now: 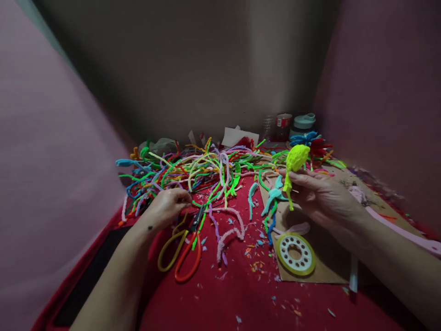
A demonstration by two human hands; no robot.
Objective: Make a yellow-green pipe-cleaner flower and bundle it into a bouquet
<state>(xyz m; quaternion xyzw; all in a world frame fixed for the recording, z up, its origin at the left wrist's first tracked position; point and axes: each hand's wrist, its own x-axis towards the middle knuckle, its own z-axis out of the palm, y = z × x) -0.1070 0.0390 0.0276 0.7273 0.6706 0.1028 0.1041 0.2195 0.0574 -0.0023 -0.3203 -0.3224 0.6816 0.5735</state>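
Note:
A bright yellow fuzzy piece, rounded on top with short strands hanging below, is held upright between the thumb and fingers of my right hand. My left hand is closed at the near edge of a tangled pile of coloured pipe cleaners; what its fingers pinch, if anything, is too small to make out. Scissors with a red and a yellow handle loop lie just right of it. A curved pink pipe cleaner rests beside the scissors. Light teal pieces lie left of my right hand.
A roll of tape lies on a cardboard sheet at the right. Coloured clippings dot the red cloth. A dark flat object is at the left. Behind the pile stand a teal-lidded container and a red-labelled bottle.

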